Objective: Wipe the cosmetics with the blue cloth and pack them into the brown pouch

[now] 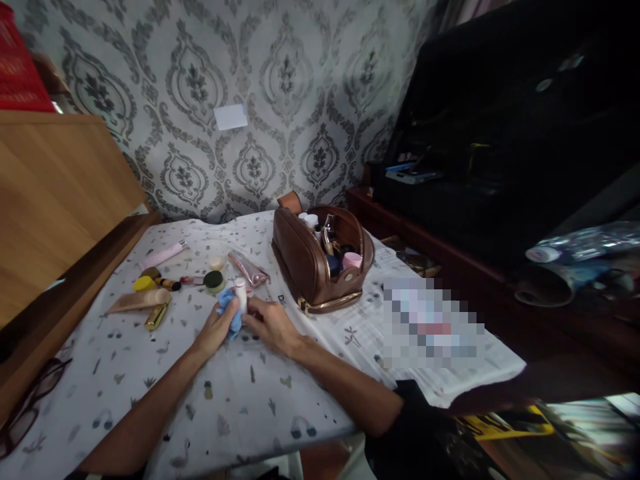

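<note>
My left hand (215, 332) is closed round a crumpled blue cloth (235, 325), pressed against a small white tube (241, 293) that stands upright between my hands. Curled in from the other side, the fingers of my right hand (275, 325) hold the tube low down; their tips are partly hidden. Just beyond lie a shiny pink pouch-like tube (250, 269) and a round dark-green-lidded jar (215, 281). Behind my right hand stands an open brown leather toiletry bag (303, 257), with several bottles and a pink-lidded jar (351, 261) inside.
Left on the printed cloth (240, 413) lie a beige tube (140, 301), a gold tube (157, 316), a yellow round item (145, 283) and a pale pink tube (165, 255). Eyeglasses (35, 407) rest at the left edge. A wooden panel (60, 193) and black case (490, 133) flank the table.
</note>
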Motion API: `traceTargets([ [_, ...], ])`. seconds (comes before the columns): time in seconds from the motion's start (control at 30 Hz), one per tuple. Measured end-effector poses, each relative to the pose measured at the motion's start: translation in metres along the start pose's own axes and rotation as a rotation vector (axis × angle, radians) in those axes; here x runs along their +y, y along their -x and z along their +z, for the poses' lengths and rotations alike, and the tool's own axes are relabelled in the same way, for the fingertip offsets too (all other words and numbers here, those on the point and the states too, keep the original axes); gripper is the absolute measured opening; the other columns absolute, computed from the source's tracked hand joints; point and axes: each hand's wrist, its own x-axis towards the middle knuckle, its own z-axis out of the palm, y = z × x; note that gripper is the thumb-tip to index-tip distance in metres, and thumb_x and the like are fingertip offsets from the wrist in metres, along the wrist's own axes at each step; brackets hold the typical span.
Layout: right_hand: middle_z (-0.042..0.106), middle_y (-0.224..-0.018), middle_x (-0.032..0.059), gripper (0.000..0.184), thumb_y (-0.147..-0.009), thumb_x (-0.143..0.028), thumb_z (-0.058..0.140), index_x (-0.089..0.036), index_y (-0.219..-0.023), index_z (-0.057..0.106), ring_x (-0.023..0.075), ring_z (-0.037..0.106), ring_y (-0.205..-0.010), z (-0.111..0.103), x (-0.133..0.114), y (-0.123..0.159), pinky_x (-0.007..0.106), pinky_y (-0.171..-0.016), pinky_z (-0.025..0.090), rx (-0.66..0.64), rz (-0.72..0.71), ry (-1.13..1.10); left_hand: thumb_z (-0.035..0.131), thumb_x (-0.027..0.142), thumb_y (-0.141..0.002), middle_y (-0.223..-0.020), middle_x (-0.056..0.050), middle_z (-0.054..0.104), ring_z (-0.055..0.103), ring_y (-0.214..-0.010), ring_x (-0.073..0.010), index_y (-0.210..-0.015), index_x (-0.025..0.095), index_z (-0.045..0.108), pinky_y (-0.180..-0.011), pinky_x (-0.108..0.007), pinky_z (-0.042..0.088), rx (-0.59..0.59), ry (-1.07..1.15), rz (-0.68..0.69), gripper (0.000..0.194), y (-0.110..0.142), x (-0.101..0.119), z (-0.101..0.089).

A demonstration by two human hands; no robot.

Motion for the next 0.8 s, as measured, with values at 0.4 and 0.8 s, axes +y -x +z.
traceTargets([
  [0.4,0.056,-0.065,-0.0056,0.022,-0.075,-0.023,0.066,-0.019,-0.094,0.056,0.0112,0.056,-0.055,0.001,0.006,-0.008,0.023,-0.055,0.042,0.014,0.11,-0.535,0.065,0.071,-0.076,-0.054,0.005,0.054,0.046,-0.04,-0.0095,-0.094,0.019,0.058,-0.038,-0.02,0.038,-0.167,-0.022,-0.06,0.056,-0.002,-0.01,0.001],
  [0.8,0.049,-0.051,-0.0054,0.049,-0.07,-0.065,0.073,-0.019,-0.076,0.057,0.0088,0.042,-0.045,-0.011,0.01,-0.016,0.024,-0.046,0.034,0.213,0.184,-0.666,0.08,0.055,-0.066,-0.063,0.007,0.052,0.046,-0.051,-0.0072,-0.104,0.019,0.061,-0.048,-0.019,0.039,-0.163,-0.045,-0.096,0.056,-0.001,-0.005,0.003],
])
